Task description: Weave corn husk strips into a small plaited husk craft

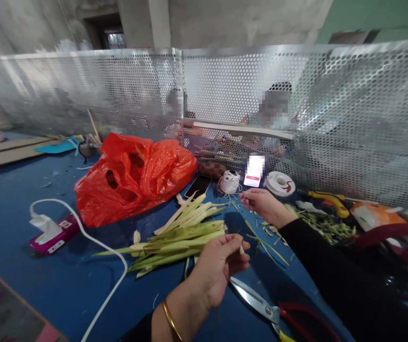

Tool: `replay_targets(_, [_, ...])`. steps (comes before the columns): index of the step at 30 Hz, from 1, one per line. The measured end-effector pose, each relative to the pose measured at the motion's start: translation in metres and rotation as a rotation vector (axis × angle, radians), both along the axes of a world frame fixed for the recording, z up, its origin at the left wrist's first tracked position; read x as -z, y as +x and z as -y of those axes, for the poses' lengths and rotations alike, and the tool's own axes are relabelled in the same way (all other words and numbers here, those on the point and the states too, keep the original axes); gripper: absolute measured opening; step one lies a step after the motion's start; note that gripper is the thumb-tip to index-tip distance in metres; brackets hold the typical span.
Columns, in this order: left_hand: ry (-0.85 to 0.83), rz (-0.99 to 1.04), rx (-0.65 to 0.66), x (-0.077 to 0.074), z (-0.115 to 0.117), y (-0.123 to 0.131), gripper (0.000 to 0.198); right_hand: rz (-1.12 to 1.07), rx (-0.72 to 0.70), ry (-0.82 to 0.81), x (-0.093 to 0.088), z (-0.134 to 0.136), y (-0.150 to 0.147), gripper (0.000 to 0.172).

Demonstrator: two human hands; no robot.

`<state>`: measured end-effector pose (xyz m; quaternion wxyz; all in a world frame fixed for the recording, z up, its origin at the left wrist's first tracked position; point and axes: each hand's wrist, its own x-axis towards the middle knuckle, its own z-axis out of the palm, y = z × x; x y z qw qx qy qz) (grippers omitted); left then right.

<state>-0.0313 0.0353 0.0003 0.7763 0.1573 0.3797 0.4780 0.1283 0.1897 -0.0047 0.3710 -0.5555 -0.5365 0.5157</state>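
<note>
My left hand, with a gold bangle at the wrist, is closed over the blue table, its thumb and finger pinching a small pale green piece. Farther off, my right hand has its fingertips pressed together near the ball of white string; what they hold, if anything, is too small to name. A pile of long green and pale leaf strips lies left of my hands. Scissors with red and yellow handles rest just right of my left wrist.
A red plastic bag and a purple power strip with a white cable lie left. Behind stand a lit phone, a white spool and a perforated metal screen, people beyond it. Green scraps lie right.
</note>
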Motion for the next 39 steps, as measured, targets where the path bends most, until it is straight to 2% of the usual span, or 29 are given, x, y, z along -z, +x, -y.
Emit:
replay_targets(2, [-0.010, 0.003, -0.019, -0.001, -0.001, -0.001, 0.007, -0.067, 0.012, 0.024, -0.002, 0.010, 0.003, 0.020])
replay_targets(5, [-0.007, 0.009, -0.048, -0.003, -0.004, -0.003, 0.009, -0.128, -0.002, 0.081, -0.008, 0.028, 0.004, 0.031])
replay_targets(11, [-0.027, 0.021, -0.059, 0.001, -0.008, -0.005, 0.008, -0.050, -0.133, 0.225, -0.016, 0.081, 0.001, 0.028])
replay_targets(14, [-0.073, 0.061, -0.029, 0.004, -0.008, -0.005, 0.006, 0.064, -0.229, 0.275, -0.013, 0.113, -0.004, 0.021])
replay_targets(16, [-0.103, 0.080, -0.006, 0.005, -0.007, -0.004, 0.004, 0.322, -0.305, 0.426, -0.009, 0.133, -0.006, 0.020])
replay_targets(18, [-0.120, 0.071, 0.012, 0.005, -0.005, -0.002, 0.006, 0.509, -0.317, 0.513, -0.004, 0.150, -0.008, 0.019])
replay_targets(21, [-0.125, 0.021, 0.025, 0.003, -0.002, -0.001, 0.012, 0.597, -0.314, 0.542, 0.005, 0.166, -0.006, 0.020])
replay_targets(23, [-0.131, -0.001, 0.033, 0.001, -0.002, -0.001, 0.015, 0.541, -0.329, 0.515, 0.008, 0.170, -0.002, 0.021])
replay_targets(25, [-0.147, -0.007, 0.030, -0.002, -0.002, -0.003, 0.016, 0.380, -0.268, 0.436, 0.008, 0.168, 0.001, 0.019])
replay_targets(28, [-0.178, 0.021, -0.012, -0.007, -0.005, -0.008, 0.015, -0.071, 0.050, 0.132, 0.001, 0.153, 0.004, 0.011])
replay_targets(29, [-0.183, 0.044, -0.027, -0.009, -0.006, -0.009, 0.015, -0.245, 0.157, -0.006, -0.001, 0.147, 0.003, 0.015])
replay_targets(30, [-0.188, 0.074, -0.032, -0.011, -0.008, -0.011, 0.016, -0.322, 0.184, -0.072, -0.004, 0.141, 0.001, 0.020])
replay_targets(32, [-0.186, 0.135, -0.034, -0.013, -0.010, -0.015, 0.016, -0.413, 0.193, -0.157, -0.006, 0.131, -0.007, 0.021])
replay_targets(36, [-0.182, 0.204, -0.031, -0.014, -0.011, -0.019, 0.017, -0.542, 0.156, -0.282, -0.002, 0.114, -0.034, 0.011])
replay_targets(39, [-0.152, 0.207, -0.051, -0.014, -0.010, -0.019, 0.016, -0.617, 0.124, -0.328, 0.004, 0.103, -0.050, 0.020])
